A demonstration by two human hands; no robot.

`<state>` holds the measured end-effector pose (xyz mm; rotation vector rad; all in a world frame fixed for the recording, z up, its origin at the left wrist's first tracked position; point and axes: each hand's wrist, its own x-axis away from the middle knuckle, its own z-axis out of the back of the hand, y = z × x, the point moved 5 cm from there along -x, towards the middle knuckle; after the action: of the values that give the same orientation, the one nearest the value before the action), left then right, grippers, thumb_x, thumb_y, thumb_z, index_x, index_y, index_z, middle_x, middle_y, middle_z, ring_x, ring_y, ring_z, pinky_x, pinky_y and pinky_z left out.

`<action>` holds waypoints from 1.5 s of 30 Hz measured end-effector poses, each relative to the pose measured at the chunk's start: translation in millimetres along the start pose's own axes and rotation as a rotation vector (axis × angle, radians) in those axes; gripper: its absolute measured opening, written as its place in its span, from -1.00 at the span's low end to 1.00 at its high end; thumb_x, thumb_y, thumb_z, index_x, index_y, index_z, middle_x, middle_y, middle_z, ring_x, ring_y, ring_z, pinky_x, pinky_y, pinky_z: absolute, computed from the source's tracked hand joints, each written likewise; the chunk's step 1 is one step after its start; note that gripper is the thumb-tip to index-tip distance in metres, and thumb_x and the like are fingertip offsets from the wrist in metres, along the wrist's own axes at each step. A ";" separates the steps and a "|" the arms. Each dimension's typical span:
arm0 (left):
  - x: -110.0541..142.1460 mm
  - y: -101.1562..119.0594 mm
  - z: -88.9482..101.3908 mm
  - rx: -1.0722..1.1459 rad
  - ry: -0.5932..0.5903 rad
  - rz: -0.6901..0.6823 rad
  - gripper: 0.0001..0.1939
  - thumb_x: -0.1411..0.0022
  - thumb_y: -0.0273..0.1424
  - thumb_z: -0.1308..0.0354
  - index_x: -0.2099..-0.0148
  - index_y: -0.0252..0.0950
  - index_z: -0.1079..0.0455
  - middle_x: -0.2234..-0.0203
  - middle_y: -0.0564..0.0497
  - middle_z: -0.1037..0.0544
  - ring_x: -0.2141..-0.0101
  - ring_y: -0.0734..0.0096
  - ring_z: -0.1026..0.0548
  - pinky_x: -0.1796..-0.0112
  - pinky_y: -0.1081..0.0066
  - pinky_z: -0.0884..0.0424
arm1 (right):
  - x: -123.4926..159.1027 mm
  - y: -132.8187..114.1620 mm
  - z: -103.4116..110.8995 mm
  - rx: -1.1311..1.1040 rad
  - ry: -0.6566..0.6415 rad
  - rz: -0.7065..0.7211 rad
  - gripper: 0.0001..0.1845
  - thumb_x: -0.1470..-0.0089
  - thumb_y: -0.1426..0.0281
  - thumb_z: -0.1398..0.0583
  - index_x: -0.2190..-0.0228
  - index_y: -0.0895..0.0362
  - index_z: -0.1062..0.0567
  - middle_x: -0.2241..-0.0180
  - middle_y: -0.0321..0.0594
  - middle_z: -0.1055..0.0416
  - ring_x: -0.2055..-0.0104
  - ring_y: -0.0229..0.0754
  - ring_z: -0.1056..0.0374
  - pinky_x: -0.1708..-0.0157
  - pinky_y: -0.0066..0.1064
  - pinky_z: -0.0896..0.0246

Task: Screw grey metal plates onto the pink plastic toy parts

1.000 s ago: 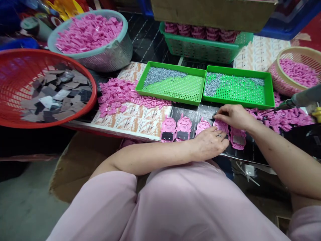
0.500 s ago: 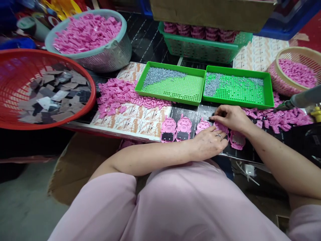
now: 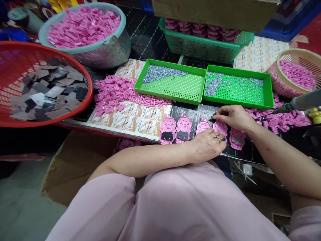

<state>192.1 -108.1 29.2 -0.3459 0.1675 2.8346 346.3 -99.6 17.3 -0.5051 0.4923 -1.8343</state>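
Note:
Several pink toy shells lie in a row at the table's front edge, among them one at the left end [image 3: 167, 130] and one at the right end [image 3: 237, 138]. My left hand [image 3: 207, 144], a ring on one finger, rests palm down with curled fingers on the fourth shell [image 3: 220, 127]. My right hand [image 3: 232, 116] hovers just above that same shell, fingers pinched on something too small to name. Two green trays of small metal screws, the left tray [image 3: 173, 97] and the right tray [image 3: 268, 97], sit just behind.
A red basket [image 3: 85, 100] of dark flat pieces stands at the left. A grey bowl [image 3: 117, 50] of pink parts is behind it. Loose pink parts [image 3: 112, 93] litter the table. A tan basket [image 3: 281, 87] of pink parts and a powered screwdriver [image 3: 301, 102] are at the right.
Both hands stay on the fourth shell with only slight finger movement. The view has shifted a little, so everything sits slightly further left.

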 end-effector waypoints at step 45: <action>-33.0 4.7 -13.2 0.086 -0.046 -0.063 -0.54 -0.34 -0.31 -0.07 -0.19 -0.47 -0.28 -0.15 -0.28 -0.38 -0.18 0.08 -0.32 -0.20 0.04 -0.16 | 61.7 44.8 36.9 -0.189 0.391 -0.202 -0.86 0.02 0.26 -0.30 0.45 0.06 -0.62 0.41 -0.25 -0.54 0.36 -0.15 -0.43 0.33 -0.34 -0.30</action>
<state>224.4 -123.1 25.2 -0.2630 0.2640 2.7607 383.6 -174.8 28.7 -0.3291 0.9136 -2.1033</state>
